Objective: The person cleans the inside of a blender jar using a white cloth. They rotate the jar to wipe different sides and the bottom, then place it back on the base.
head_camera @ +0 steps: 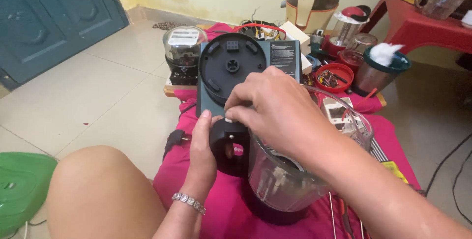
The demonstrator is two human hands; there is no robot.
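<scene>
A: What are the two hands doing?

B: The left hand (pixel 204 143), a bracelet (pixel 189 202) on its wrist, is wrapped around the black handle (pixel 229 146) of a clear blender jar (pixel 287 170). The right hand (pixel 278 111) reaches over the jar's rim, its fingertips pinched together at the top of that handle. What they pinch is too small to make out.

A: One jar?

B: One in the hands. It stands upright near the front edge of a pink cloth (pixel 226 209) spread on the floor, long axis vertical, open mouth up, handle pointing left towards the tiles. Its dark base is partly cut off by the right forearm.

A: And behind it?

B: One dark green appliance base (pixel 275 54) lies tipped so its round black underside faces the camera, just beyond the hands. Left of it stands one glass-domed meter (pixel 183 47). To the right I count one red bowl of small parts (pixel 334 76), one steel jar with a teal rim and white wadding (pixel 381 69), and two more clear jars behind, one of them red-capped (pixel 346 25). At the cloth's far edge stands one larger grey-lidded appliance (pixel 314 0).

A: Anything unclear?

B: The tools at the cloth's near right corner are cut off by the frame. A bare knee (pixel 98 190) fills the lower left, and a green plastic object (pixel 22 187) is only half in view.
</scene>
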